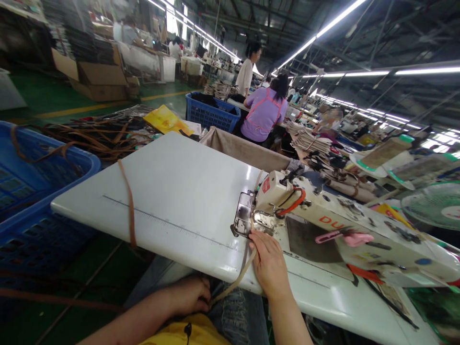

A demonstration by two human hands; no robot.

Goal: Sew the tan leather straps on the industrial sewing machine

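My right hand (269, 261) rests on the white sewing table (172, 191) just in front of the sewing machine (323, 220), fingers closed on a beige strap (241, 274) by the presser foot (244, 218). The strap runs off the table's front edge down to my left hand (192, 294), which sits closed in my lap and grips the strap's lower end. A brown leather strap (130, 206) lies across the table to the left and hangs over its edge.
A blue plastic crate (39, 201) with brown straps stands at the left. A pink tool (345, 238) lies on the machine bed. A fan (433, 203) is at the right. Two people work at tables behind; another blue crate (210, 115) and cardboard boxes (97, 79) stand farther back.
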